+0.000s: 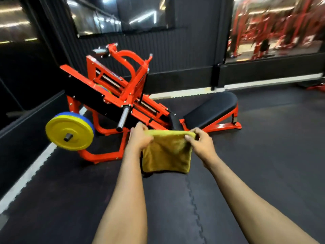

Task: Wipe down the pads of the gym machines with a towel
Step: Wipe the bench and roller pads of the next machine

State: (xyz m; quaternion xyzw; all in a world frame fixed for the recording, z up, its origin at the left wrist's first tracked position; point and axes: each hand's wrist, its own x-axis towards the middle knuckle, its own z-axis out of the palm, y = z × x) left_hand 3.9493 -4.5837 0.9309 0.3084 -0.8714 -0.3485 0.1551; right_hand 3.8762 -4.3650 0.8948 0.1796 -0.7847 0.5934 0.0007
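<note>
2 hands, 1 cloth: both arms reach forward at chest height, and nothing is touching a pad yet.
Weight plate: the round yellow weight plate (69,132) backed by a blue one sits on a sleeve at 9 o'clock from the hands, parked on the machine's near side, apart from the hands.
Machine: the red steel-framed leg press machine (121,88) rises at 11 o'clock, its sled rails sloping down toward the seat.
Left hand: the left hand (140,138) is closed on the cloth's top left corner, knuckles up, wrist straight, forearm running in from 6 o'clock.
Towel: the folded mustard-yellow terry towel (166,153) hangs between the 2 hands, top edge pulled taut, lower part drooping free above the dark rubber tile floor (263,164). Held this way, it is probably being squared up into a flat wiping face.
Right hand: the right hand (202,143) pinches the top right corner, thumb on the near face and fingers curled behind, forearm angled in from 5 o'clock.
Pad: the black padded vinyl backrest (213,107) on its red frame lies at 1 o'clock, beyond the towel and well apart from it; judged the likely first surface to wipe.
Progress: wiping looks not yet begun on this machine.
</note>
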